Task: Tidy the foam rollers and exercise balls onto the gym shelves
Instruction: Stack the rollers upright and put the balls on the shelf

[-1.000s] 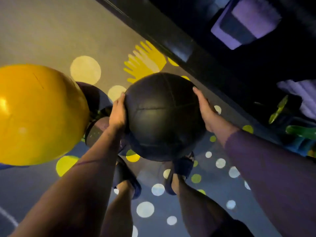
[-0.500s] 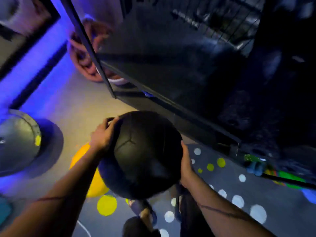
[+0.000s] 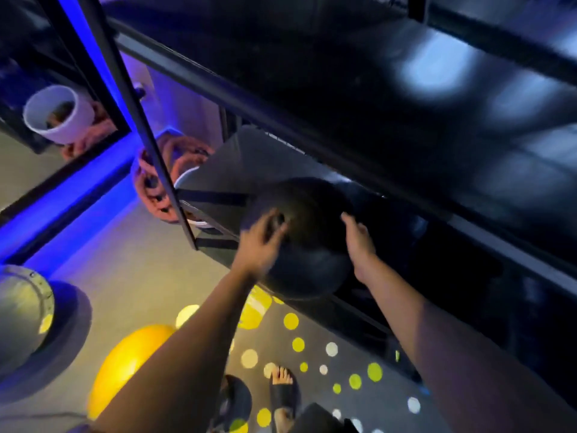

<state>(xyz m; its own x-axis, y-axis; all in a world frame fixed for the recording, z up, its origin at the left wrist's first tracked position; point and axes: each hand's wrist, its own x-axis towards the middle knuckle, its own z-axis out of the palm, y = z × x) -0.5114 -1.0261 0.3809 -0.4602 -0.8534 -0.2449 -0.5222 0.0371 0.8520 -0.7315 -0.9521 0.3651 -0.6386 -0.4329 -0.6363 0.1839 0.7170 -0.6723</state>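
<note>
Both hands on a large black panelled exercise ball [image 3: 307,245], one to each side, arms reaching forward.

Left hand [image 3: 262,242]: palm against the ball's left flank, fingers [image 3: 276,221] spread and laid over its curve. It is motion-blurred, so the exact finger bend is hard to read.

Right hand [image 3: 359,243]: flat against the right flank, fingers close together and fairly straight, pointing up and away. The ball is pressed between the two palms rather than wrapped by either.

Ball sits at the front edge of the black metal gym shelf unit [image 3: 406,89], level with the opening under the glossy upper board. Its far half is over the grey lower shelf board [image 3: 249,157] and its near half overhangs the floor. Cannot tell whether it rests on the board. A sphere, so no long axis; seams too blurred to give a heading.

On the spotted floor [image 3: 312,357] below: a yellow rubber ball [image 3: 125,367] near the left forearm, and a sandalled foot [image 3: 282,392]. A white bucket [image 3: 187,182] with rope stands beside the shelf's end.
</note>
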